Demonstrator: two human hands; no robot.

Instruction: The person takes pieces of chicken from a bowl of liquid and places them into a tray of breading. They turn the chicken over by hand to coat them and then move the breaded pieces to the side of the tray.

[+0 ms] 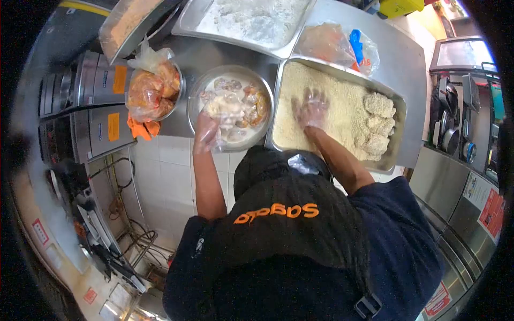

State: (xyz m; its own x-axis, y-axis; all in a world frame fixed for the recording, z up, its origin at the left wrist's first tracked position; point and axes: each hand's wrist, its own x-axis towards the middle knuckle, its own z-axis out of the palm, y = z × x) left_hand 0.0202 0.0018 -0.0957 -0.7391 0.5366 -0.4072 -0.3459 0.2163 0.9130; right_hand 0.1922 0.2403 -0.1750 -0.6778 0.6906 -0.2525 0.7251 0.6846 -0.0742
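My left hand [207,130], in a clear plastic glove, is over the near left rim of a round metal bowl [191,101]. Its fingers are closed on a pale, wet piece of chicken [227,108]. Milky liquid and more raw pieces [256,104] fill the bowl around it. My right hand [312,109], also gloved, lies palm down with fingers spread on pale breadcrumbs [342,96] in a deep metal tray [399,134]. Several crumb-coated pieces [379,125] line the tray's right side.
Behind the bowl stands a tray of white flour [251,21]. A container of orange-brown crumbs [128,27] is at the back left. Left of the bowl, a plastic bag of orange-coloured food [152,88] sits in another bowl. A clear bag [326,43] lies behind the crumb tray.
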